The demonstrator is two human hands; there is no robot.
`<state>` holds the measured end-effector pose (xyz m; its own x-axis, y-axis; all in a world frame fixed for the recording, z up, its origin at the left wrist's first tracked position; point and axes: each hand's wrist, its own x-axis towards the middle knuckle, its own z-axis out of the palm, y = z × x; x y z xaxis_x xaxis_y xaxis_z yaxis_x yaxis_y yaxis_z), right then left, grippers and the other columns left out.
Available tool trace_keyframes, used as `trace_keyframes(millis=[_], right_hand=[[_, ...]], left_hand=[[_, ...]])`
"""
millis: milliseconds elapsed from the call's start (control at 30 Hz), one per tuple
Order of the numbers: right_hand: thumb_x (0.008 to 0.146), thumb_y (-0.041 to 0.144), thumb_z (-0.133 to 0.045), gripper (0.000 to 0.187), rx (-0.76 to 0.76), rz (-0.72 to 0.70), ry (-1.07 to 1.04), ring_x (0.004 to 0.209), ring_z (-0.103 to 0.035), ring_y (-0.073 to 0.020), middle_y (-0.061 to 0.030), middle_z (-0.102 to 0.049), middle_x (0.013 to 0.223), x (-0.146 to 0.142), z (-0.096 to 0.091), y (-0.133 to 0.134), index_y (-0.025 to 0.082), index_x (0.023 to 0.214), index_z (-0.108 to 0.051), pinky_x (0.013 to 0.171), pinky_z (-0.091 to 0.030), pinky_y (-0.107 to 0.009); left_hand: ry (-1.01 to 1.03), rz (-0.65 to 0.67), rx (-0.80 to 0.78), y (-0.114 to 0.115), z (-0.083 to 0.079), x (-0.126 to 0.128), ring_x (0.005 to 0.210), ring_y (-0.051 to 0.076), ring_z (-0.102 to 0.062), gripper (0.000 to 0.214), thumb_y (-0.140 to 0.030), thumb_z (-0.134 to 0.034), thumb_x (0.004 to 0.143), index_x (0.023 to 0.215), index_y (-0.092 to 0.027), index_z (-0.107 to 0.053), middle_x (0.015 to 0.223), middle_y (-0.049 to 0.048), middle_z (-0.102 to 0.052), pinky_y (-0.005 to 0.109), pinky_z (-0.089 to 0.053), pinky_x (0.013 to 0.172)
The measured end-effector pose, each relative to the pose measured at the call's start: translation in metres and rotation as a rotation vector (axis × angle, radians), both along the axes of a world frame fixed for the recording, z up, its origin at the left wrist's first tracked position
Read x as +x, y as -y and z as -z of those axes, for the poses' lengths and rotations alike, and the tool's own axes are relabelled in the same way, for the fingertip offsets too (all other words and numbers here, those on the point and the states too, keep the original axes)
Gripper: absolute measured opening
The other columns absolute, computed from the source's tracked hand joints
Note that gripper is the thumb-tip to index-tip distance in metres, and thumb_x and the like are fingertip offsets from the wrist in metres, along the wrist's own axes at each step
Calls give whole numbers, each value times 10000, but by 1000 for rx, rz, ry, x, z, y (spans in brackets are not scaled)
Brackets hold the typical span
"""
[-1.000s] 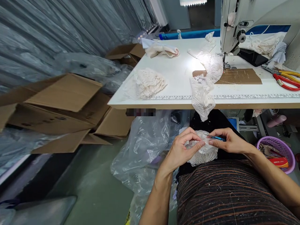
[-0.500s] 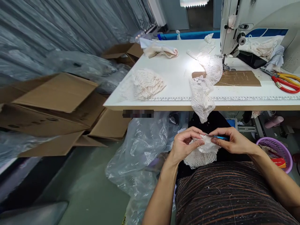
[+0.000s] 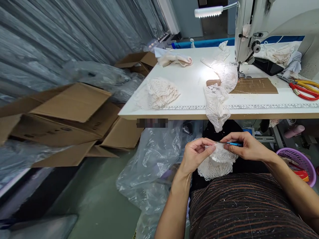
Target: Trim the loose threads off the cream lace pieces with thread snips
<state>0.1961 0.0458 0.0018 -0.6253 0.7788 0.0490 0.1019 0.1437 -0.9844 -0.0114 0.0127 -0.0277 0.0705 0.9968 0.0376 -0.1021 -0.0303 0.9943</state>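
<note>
Above my lap, my left hand (image 3: 199, 153) pinches the upper edge of a white lace piece (image 3: 216, 167) between thumb and fingers. My right hand (image 3: 245, 146) is closed on a slim blue tool with a thin dark metal tip (image 3: 235, 144), whose exact kind I cannot make out. The tip points left along the lace edge, towards the left fingertips. The right thumb also presses on the lace, which hangs in loose folds between both hands. Another white lace strip (image 3: 218, 106) runs from beside the sewing machine's needle (image 3: 238, 71) over the table's front edge.
The white sewing table (image 3: 189, 86) carries a lace heap (image 3: 163, 93), folded cloth (image 3: 175, 59), a black phone (image 3: 267, 66) and red-handled scissors (image 3: 302, 93). Cardboard boxes (image 3: 72, 103) and clear plastic (image 3: 149, 162) lie at left. A purple basket (image 3: 310, 166) stands at lower right.
The view has shifted slightly, so the table and boxes sit a little further right and lower. Both hands keep their hold, with the right fingers and tool moved slightly along the lace edge.
</note>
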Motion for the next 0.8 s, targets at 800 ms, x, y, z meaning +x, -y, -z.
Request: trace_keyframes(millis=[800], right_hand=[[784,323,-733,153,21,120,-31,725,-643,-147,-28,-732,792,-1,9,-6,175,820,-749,700,-528,-298]], left_hand=[[-249,-7,188,4,6,-3,649,132,-687,224,-288,-829,722,888,-174,-731,755,44,-759,204,-523,576]])
